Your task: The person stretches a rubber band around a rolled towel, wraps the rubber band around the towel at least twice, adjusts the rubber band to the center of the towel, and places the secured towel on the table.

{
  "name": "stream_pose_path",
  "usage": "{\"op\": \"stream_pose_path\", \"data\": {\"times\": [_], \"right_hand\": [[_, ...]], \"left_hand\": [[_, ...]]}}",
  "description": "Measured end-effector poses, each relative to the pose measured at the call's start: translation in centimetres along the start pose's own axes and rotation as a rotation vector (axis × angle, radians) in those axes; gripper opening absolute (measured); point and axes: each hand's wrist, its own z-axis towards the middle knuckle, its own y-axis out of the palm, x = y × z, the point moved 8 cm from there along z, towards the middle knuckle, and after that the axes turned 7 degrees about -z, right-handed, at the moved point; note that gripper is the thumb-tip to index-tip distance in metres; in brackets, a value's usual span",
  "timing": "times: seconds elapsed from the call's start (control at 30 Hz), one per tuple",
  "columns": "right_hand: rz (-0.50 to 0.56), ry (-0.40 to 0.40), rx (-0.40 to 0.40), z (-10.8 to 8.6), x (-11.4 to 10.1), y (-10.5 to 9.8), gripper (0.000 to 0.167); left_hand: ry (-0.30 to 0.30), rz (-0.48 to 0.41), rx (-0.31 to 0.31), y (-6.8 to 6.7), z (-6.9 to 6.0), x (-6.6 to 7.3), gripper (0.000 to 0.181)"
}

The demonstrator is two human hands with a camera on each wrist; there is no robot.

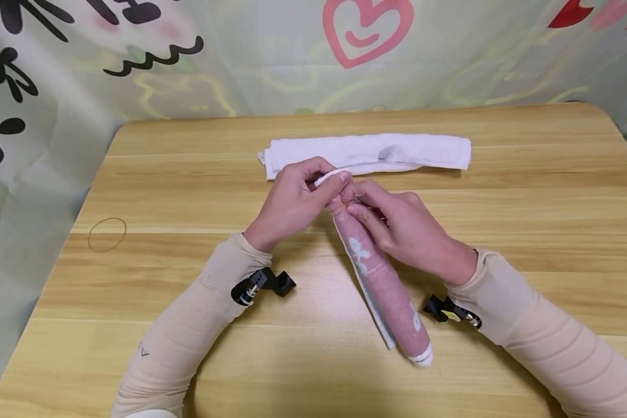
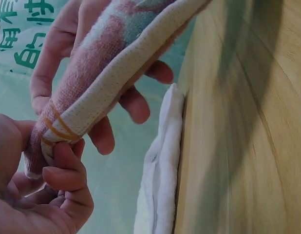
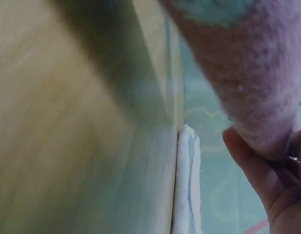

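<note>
A rolled towel (image 1: 389,290), pink with pale blue patches and a white edge, slants between both hands in the head view, its free end towards the person. In the left wrist view an orange-brown rubber band (image 2: 59,130) wraps more than once around the roll's far end. My left hand (image 1: 295,197) grips that end, thumb on top; up close, its fingertips pinch beside the band. Right beside it, my right hand (image 1: 410,223) pinches the roll at the band with thumb and forefinger. The right wrist view shows the roll's underside, with the band hidden.
Behind the hands lies a folded white towel (image 1: 423,152) with a grey smudge, along the back of the wooden table (image 1: 188,342). A second rubber band (image 1: 107,234) lies loose on the left. A printed cloth backdrop (image 1: 271,64) hangs beyond the table's back edge.
</note>
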Motion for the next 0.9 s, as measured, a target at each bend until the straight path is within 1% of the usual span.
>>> {"op": "stream_pose_path", "data": {"times": [0.1,0.17,0.33,0.47,0.63,0.73,0.8,0.9], "right_hand": [[-0.051,-0.039,-0.003,0.0,-0.4,-0.2,0.017],[-0.071,-0.059,-0.031,0.1,-0.6,-0.2,0.015],[-0.076,-0.047,-0.157,0.3,-0.5,0.3,0.013],[-0.037,-0.014,-0.256,0.2,-0.2,0.5,0.015],[0.064,0.029,-0.352,-0.1,0.1,0.9,0.011],[0.103,0.037,-0.374,-0.3,0.1,0.9,0.009],[0.123,0.043,-0.372,-0.4,0.0,0.9,0.009],[0.158,0.086,-0.357,-0.4,-0.1,1.1,0.008]], "left_hand": [[-0.008,0.021,-0.004,0.1,0.0,-0.1,0.018],[-0.009,0.042,-0.006,0.2,0.0,0.0,0.017],[-0.004,0.103,0.004,0.3,0.0,0.0,0.015],[-0.008,0.131,0.015,0.1,-0.1,0.0,0.016],[-0.016,0.146,0.017,0.1,-0.1,-0.1,0.017],[-0.016,0.151,0.019,0.0,-0.1,0.0,0.018],[-0.014,0.151,0.022,0.0,0.0,0.0,0.019],[-0.014,0.146,0.031,-0.1,0.0,0.1,0.020]]}}
